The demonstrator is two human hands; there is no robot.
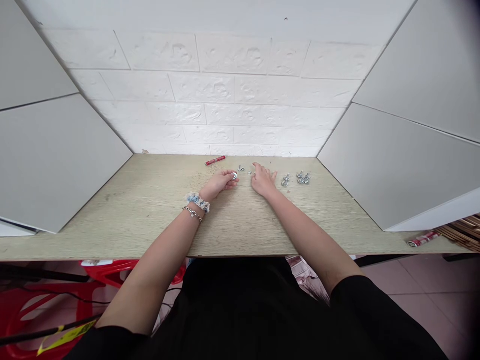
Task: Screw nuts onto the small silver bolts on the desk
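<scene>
My left hand rests on the wooden table with its fingers pinched round a small silver washer. A scrunchie and a chain bracelet sit on that wrist. My right hand lies palm down beside it, fingers stretched toward two or three small metal parts on the tabletop. To the right of that hand lies a cluster of silver bolts.
A red tube lies near the white brick wall at the table's back. Grey panels wall the table on both sides. Another red-and-white tube lies at the front right edge. A red plastic stool stands under the table at left.
</scene>
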